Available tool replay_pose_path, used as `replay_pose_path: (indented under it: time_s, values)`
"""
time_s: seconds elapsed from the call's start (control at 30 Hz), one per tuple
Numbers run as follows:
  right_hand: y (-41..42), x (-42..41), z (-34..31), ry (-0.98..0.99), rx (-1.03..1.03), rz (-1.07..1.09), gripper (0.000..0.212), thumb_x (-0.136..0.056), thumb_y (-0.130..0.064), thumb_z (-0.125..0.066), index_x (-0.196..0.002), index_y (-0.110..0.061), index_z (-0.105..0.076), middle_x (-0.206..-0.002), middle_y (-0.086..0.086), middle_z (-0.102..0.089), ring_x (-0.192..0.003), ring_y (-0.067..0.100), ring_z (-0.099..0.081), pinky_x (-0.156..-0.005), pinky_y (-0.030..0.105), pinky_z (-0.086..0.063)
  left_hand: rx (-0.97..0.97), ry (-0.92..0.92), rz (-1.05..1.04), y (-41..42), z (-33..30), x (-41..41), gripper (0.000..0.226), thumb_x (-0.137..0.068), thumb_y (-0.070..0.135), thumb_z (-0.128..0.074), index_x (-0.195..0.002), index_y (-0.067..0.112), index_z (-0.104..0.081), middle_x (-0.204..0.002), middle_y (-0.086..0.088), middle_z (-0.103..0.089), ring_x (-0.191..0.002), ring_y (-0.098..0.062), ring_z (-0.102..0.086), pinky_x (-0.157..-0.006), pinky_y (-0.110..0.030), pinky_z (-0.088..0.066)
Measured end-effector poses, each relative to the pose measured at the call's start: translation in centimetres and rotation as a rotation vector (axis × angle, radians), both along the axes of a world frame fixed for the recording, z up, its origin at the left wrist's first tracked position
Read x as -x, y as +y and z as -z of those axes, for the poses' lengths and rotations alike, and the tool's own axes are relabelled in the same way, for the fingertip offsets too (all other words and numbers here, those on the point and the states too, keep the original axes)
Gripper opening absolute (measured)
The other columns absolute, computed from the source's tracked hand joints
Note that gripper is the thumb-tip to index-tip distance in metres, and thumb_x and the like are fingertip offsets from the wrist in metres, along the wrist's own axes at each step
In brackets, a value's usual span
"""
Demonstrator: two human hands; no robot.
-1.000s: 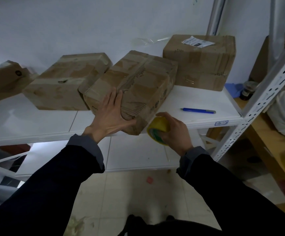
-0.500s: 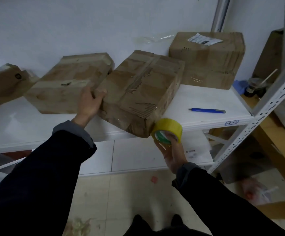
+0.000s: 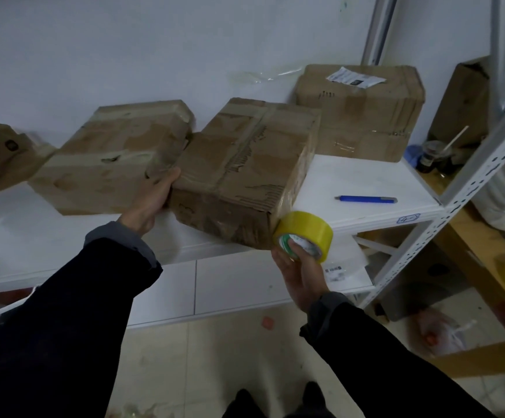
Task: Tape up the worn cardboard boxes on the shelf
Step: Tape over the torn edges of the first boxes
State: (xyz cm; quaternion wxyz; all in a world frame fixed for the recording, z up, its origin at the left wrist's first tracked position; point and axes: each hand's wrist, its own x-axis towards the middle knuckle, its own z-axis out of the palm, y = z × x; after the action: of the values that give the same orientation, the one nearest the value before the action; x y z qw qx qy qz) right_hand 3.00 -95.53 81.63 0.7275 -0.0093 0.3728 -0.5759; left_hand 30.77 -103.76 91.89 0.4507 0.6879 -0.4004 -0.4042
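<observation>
Middle box [image 3: 245,164] on top shelf [image 3: 362,176], angled, near corner overhanging shelf edge toward me. My left hand [image 3: 151,197] grips its left near corner, fingers curled round the edge. My right hand [image 3: 301,267] holds tape roll [image 3: 304,236], fingers through core, roll touching box's near right corner. Box lies up and left of roll; long axis runs away toward wall. I judge strip must follow that seam. Neighbour boxes [image 3: 115,158] either side; pen [image 3: 365,199] on shelf, right.
</observation>
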Motion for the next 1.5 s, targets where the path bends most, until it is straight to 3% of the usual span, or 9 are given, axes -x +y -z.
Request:
replay_pose_path:
  time_s: [0.1, 0.3, 0.5, 0.83, 0.97, 1.1, 1.27, 1.33, 1.5]
  values:
    - [-0.4, 0.2, -0.8, 0.045, 0.044, 0.003, 0.036, -0.097, -0.006, -0.059, -0.132, -0.004, -0.054, -0.125, 0.017, -0.066, -0.115, 0.028, -0.064, -0.085, 0.032, -0.059, 0.002, 0.033, -0.01, 0.7, 0.0, -0.3, 0.017, -0.096, 0.052, -0.06, -0.096, 0.035, -0.062, -0.105, 0.011, -0.066, -0.096, -0.007, -0.062, -0.076, -0.027, -0.05]
    - [-2.2, 0.7, -3.3, 0.178, 0.244, -0.009, 0.043, -0.094, -0.011, -0.064, -0.136, -0.007, -0.054, -0.122, 0.014, -0.069, -0.109, 0.031, -0.066, -0.104, 0.044, -0.049, 0.0, 0.043, -0.074, 2.2, -0.3, -0.3, 0.026, -0.098, 0.055, -0.052, -0.103, 0.031, -0.06, -0.095, 0.002, -0.066, -0.082, -0.014, -0.063, -0.063, -0.029, -0.047]
    - [-4.2, 0.8, -7.4, 0.31, 0.42, 0.009, 0.044, -0.093, -0.019, -0.067, -0.135, -0.01, -0.057, -0.122, 0.018, -0.067, -0.098, 0.026, -0.06, -0.084, 0.035, -0.053, -0.005, 0.168, -0.132, 3.3, 0.4, 0.4, 0.037, -0.101, 0.052, -0.049, -0.12, 0.023, -0.062, -0.092, -0.002, -0.069, -0.076, -0.018, -0.07, -0.05, -0.029, -0.057]
    - [-9.5, -0.3, -16.3, 0.452, 0.571, -0.028, 0.041, -0.094, -0.028, -0.065, -0.132, -0.018, -0.059, -0.102, 0.006, -0.065, -0.08, 0.016, -0.062, -0.064, 0.025, -0.052, 0.021, 0.464, -0.168, 3.1, 2.8, 3.6, 0.033, -0.106, 0.038, -0.045, -0.123, 0.016, -0.063, -0.112, -0.009, -0.073, -0.098, -0.029, -0.072, -0.07, -0.05, -0.063]
    - [-11.8, -1.1, -19.5, 0.551, 0.612, -0.077, 0.026, -0.095, -0.025, -0.063, -0.117, -0.012, -0.062, -0.082, 0.0, -0.061, -0.063, 0.012, -0.057, -0.053, 0.025, -0.045, 0.002, 0.137, -0.137, 1.7, 5.3, 4.6, 0.041, -0.103, 0.036, -0.045, -0.125, 0.007, -0.063, -0.121, -0.019, -0.068, -0.103, -0.035, -0.067, -0.089, -0.053, -0.058]
    - [-12.9, -2.3, -20.8, 0.811, 0.675, -0.163, 0.019, -0.087, -0.038, -0.064, -0.1, -0.023, -0.066, -0.086, 0.007, -0.061, -0.072, 0.021, -0.056, -0.061, 0.037, -0.044, 0.006, -0.387, -0.09, 1.5, 4.3, 5.2, 0.033, -0.103, 0.021, -0.053, -0.077, 0.001, -0.061, -0.088, -0.021, -0.065, -0.083, -0.03, -0.06, -0.071, -0.034, -0.042]
    - [-12.9, -3.3, -20.1, 0.856, 0.772, -0.211, 0.006, -0.093, -0.023, -0.058, -0.097, -0.022, -0.063, -0.091, 0.011, -0.052, -0.076, 0.026, -0.049, -0.064, 0.039, -0.039, 0.446, -0.199, -0.24, 1.5, -2.9, 4.0, 0.034, -0.108, 0.035, -0.043, -0.128, 0.016, -0.061, -0.12, 0.002, -0.065, -0.107, -0.014, -0.061, -0.092, -0.033, -0.049]
    - [-13.2, -3.1, -19.9, 0.857, 0.78, -0.202, 0.005, -0.095, -0.023, -0.057, -0.098, -0.022, -0.061, -0.093, 0.009, -0.053, -0.078, 0.025, -0.05, -0.066, 0.039, -0.04, 0.581, -0.226, -0.116, 1.5, -5.9, 4.2, 0.038, -0.106, 0.045, -0.04, -0.131, 0.027, -0.06, -0.13, 0.016, -0.058, -0.116, 0.002, -0.054, -0.101, -0.015, -0.041]
    - [-14.0, -2.1, -20.0, 0.883, 0.805, -0.233, 0.004, -0.1, -0.018, -0.053, -0.104, -0.019, -0.055, -0.097, 0.001, -0.056, -0.084, 0.019, -0.053, -0.066, 0.032, -0.042, 0.473, -0.5, 0.324, 0.8, -8.7, 5.4, 0.082, -0.068, 0.074, -0.071, -0.139, 0.039, -0.048, -0.138, 0.019, -0.052, -0.121, 0.001, -0.052, -0.099, -0.02, -0.045]
